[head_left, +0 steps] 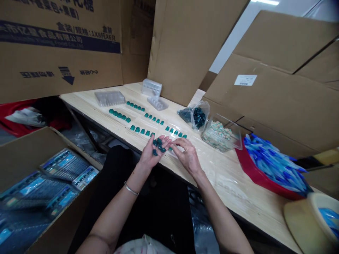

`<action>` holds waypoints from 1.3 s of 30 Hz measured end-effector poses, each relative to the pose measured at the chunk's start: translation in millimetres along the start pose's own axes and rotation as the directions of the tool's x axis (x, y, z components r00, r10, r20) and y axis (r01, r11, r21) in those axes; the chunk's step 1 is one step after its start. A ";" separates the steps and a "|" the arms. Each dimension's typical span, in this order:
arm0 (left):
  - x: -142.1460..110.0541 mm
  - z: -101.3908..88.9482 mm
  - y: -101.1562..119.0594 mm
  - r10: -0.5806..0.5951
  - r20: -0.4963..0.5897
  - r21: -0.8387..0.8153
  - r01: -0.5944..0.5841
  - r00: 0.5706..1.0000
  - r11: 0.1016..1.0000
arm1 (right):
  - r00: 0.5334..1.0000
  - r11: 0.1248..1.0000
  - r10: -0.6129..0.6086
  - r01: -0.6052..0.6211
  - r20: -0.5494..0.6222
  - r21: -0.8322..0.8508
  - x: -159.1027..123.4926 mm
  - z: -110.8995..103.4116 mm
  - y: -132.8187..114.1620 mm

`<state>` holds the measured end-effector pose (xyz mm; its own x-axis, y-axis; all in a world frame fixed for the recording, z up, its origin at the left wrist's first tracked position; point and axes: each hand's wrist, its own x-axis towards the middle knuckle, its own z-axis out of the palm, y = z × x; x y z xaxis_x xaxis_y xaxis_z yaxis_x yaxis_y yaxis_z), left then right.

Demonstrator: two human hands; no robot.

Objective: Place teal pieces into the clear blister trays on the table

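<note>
My left hand (152,151) is palm up over the table's front edge, with several small dark-green blocks (159,144) resting in it. Close against its fingertips, my right hand (188,155) has thumb and forefinger pinched together; what they hold, if anything, cannot be made out. Rows of green blocks (143,131) sit in clear plastic trays on the table beyond both hands. Another row (176,132) lies just past the fingers, and a bit of green shows beneath the right hand.
Stacked clear trays (109,98) stand at the back. A bag of dark blocks (198,118), a clear bin of pale pieces (221,134) and a red basin of blue items (242,164) line the right. A carton of packaged goods (63,176) stands at left, a cream bucket (302,218) at lower right.
</note>
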<state>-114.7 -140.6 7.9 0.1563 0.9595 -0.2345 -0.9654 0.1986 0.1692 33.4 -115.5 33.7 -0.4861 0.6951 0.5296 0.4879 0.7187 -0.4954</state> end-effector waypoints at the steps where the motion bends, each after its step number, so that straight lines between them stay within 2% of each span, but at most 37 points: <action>1: 0.6 -0.4 -1.0 -0.003 0.006 0.009 0.003 1.000 1.000 | 1.000 1.000 -0.016 0.016 0.016 0.021 -0.6 0.9 -7.0; 5: 3.1 -3.0 -3.7 0.024 0.033 0.009 -0.025 0.999 1.000 | 0.992 0.996 -0.064 0.056 0.105 0.076 -5.2 12.8 -23.5; 9: 3.3 -2.4 -2.2 0.014 0.052 -0.022 -0.013 0.999 1.000 | 0.995 0.958 0.064 -0.081 0.071 0.274 -8.4 18.1 -21.1; 11: 2.7 -0.8 -1.6 0.021 0.056 -0.014 -0.020 0.998 1.000 | 0.980 0.896 0.194 -0.193 0.039 0.400 -8.0 14.4 -15.9; 14: 1.5 0.9 -4.8 0.053 0.028 0.049 -0.055 0.998 0.997 | 0.917 0.749 0.399 -0.341 0.024 0.568 -5.9 6.0 -5.8; 16: -0.2 1.2 -10.2 0.086 0.013 0.155 -0.087 0.996 0.984 | 0.868 0.643 0.496 -0.389 0.028 0.660 -4.9 1.9 0.2; 18: -2.8 1.1 -17.1 0.125 0.042 0.301 -0.132 0.991 0.944 | 0.841 0.594 0.540 -0.396 0.017 0.700 -5.1 0.0 3.4; 19: -4.2 1.1 -20.6 0.147 0.071 0.377 -0.163 0.987 0.912 | 0.842 0.606 0.539 -0.389 0.002 0.694 -5.7 -0.3 3.5; 21: -6.5 1.2 -26.8 0.194 0.122 0.514 -0.229 0.973 0.827 | 0.874 0.695 0.483 -0.349 -0.048 0.629 -7.5 0.0 1.0; 24: -7.5 0.6 -31.6 0.303 0.120 0.685 -0.300 0.945 0.664 | 0.937 0.864 0.325 -0.239 -0.127 0.444 -11.0 0.9 -6.2; 26: -6.8 -0.3 -31.3 0.372 0.118 0.764 -0.323 0.921 0.558 | 0.957 0.924 0.243 -0.178 -0.159 0.339 -12.9 1.9 -9.4; 28: -5.6 -1.1 -29.5 0.417 0.148 0.815 -0.349 0.897 0.463 | 0.960 0.944 0.220 -0.164 -0.175 0.288 -14.1 3.1 -9.8; 33: -3.1 -2.2 -27.0 0.488 0.270 0.870 -0.428 0.830 0.246 | 0.946 0.936 0.275 -0.222 -0.173 0.272 -15.6 5.7 -6.1; 36: -1.9 -2.8 -27.7 0.505 0.336 0.880 -0.455 0.795 0.132 | 0.958 0.963 0.213 -0.173 -0.193 0.205 -15.8 6.1 -7.8; 39: -0.9 -3.8 -28.4 0.505 0.363 0.887 -0.456 0.783 0.069 | 0.963 0.988 0.130 -0.106 -0.235 0.111 -16.0 6.6 -9.7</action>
<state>-88.2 -147.9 -0.3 -0.2892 0.9242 0.2496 0.0476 -0.2465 0.9680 31.6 -133.5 25.5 -0.2347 0.7588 0.6075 0.4531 0.6384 -0.6222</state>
